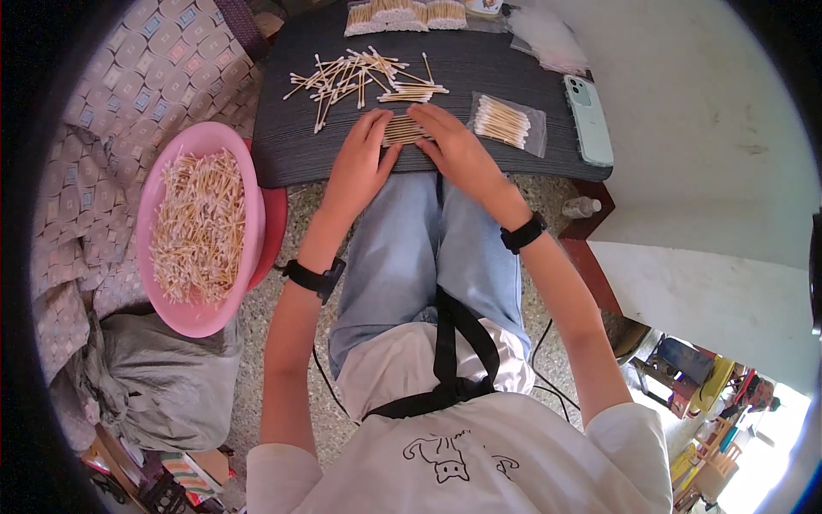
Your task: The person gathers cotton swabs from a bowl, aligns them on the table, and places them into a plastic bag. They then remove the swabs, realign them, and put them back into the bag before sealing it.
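A flat row of tan, thin-stemmed cotton swabs [402, 130] is located on the black, wood-grained table [289, 158], near its front edge. Its ends are held between fingers and thumb of the left hand [361, 156] and of the right hand [457, 147]; the firmness of the hold cannot be told. Misalignment is judged possible if uneven pressure is applied at either end, and spillage over the near edge if the hold is loosened. Stray swabs could be caught up from the loose, white-tipped swab pile [347, 79] just beyond. The exposed stems appear straight and roughly parallel; the tips are covered by the fingers. A clear, flat plastic bag [536, 133] of swabs is noted to the right, and a swab-filled, pink oval basin [254, 223] to the left.
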`<state>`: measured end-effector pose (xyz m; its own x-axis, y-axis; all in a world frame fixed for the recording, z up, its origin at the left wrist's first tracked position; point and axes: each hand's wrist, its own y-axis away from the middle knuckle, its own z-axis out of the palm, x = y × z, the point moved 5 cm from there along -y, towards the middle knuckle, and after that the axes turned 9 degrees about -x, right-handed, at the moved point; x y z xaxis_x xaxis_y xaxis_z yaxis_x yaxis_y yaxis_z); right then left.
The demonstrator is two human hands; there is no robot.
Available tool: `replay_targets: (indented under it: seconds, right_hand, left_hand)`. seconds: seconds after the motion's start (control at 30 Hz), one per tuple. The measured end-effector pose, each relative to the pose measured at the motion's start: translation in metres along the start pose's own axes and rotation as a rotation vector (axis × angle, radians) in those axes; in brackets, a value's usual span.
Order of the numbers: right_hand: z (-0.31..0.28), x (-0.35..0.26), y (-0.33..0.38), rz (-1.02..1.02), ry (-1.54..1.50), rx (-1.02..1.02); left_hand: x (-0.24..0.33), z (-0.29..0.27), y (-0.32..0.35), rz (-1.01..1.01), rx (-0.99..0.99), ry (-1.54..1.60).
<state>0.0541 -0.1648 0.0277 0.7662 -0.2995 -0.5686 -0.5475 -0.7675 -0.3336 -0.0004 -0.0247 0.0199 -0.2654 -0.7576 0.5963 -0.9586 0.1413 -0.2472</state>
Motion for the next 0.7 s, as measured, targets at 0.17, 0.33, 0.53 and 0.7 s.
replay_targets:
  seconds: [0.17, 0.33, 0.53, 0.7]
  right_hand:
    - [0.013, -0.009, 0.003, 0.024, -0.025, 0.093]
    - [0.024, -0.008, -0.007, 0.127, -0.177, 0.203]
    - [0.021, -0.002, -0.002, 0.208, -0.257, 0.231]
    - [0.015, -0.005, -0.004, 0.21, -0.344, 0.214]
  left_hand:
    - [-0.001, 0.001, 0.001, 0.016, 0.171, 0.135]
    - [-0.011, 0.018, -0.011, -0.117, 0.227, 0.558]
    - [-0.005, 0.017, -0.015, -0.13, 0.342, 1.022]
    - [-0.012, 0.013, -0.01, -0.1, 0.332, 0.989]
